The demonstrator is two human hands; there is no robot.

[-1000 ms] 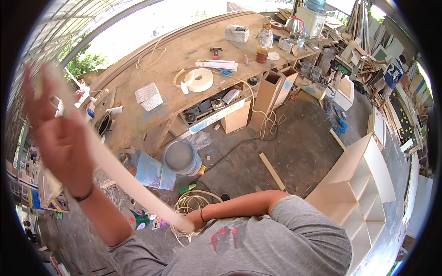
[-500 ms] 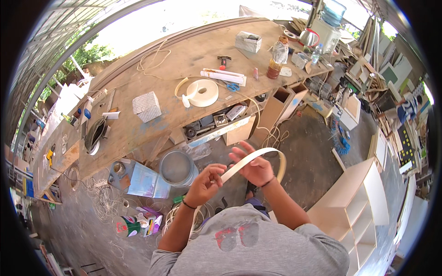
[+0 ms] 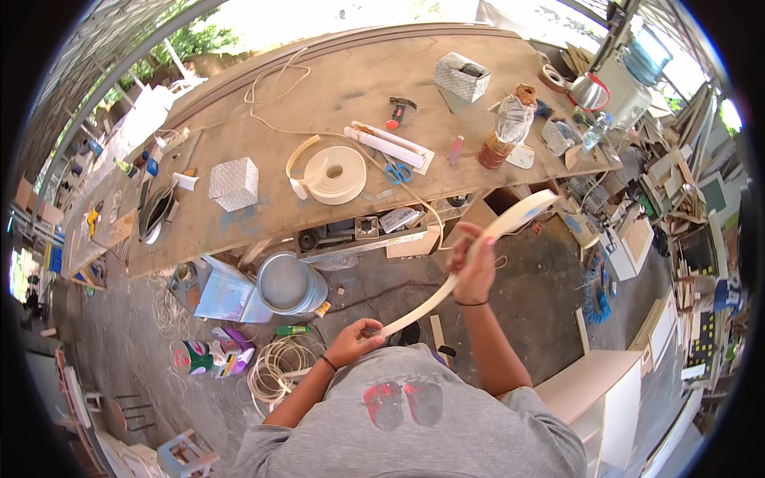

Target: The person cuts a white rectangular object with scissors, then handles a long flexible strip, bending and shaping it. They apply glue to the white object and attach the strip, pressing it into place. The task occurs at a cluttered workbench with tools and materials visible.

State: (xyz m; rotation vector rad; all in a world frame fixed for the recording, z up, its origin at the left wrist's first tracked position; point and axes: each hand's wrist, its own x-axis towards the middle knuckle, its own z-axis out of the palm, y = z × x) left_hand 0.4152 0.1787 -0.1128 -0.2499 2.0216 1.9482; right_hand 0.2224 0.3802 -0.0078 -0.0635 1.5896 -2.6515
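Head view: the left hand [image 3: 355, 342] and right hand [image 3: 476, 271] hold a pale strip [image 3: 516, 217]; a jar [image 3: 496, 148] has reddish-brown contents [image 3: 490, 158].

Over to the white carton [image 3: 401, 218] in the drawer [image 3: 368, 248] below: carries dark print, too small to read! Down to the red-and-green container [image 3: 194, 358]: wears printing too, blurred. On to the purple-and-white package [image 3: 236, 341] just beside: likewise illegible. Far right, on the dark-blue shirt [image 3: 727, 296]: shows pale marking, unreadable.
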